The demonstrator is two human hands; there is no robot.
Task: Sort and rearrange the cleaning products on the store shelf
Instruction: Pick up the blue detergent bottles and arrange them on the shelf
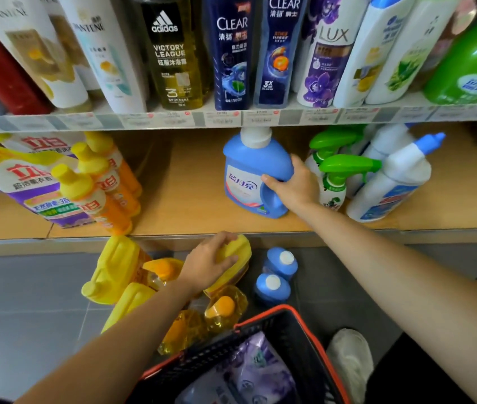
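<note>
A blue detergent jug [249,173] with a white cap stands upright in the middle of the wooden lower shelf [190,199]. My right hand [292,185] grips its handle side, thumb across the front. Below the shelf edge, my left hand [208,262] grips the yellow handle of a yellow jug [238,252] among several yellow and orange-capped bottles [132,272] on the floor. Two small blue bottles [278,272] with white caps stand on the floor to the right of them.
Orange bottles with yellow caps [106,188] and a purple-yellow refill pack [27,182] fill the shelf's left. Green-trigger sprays [339,176] and white-blue bottles [391,182] crowd the right. Shampoo bottles [231,53] line the upper shelf. A black-red basket [260,360] with a purple pack sits near my shoe.
</note>
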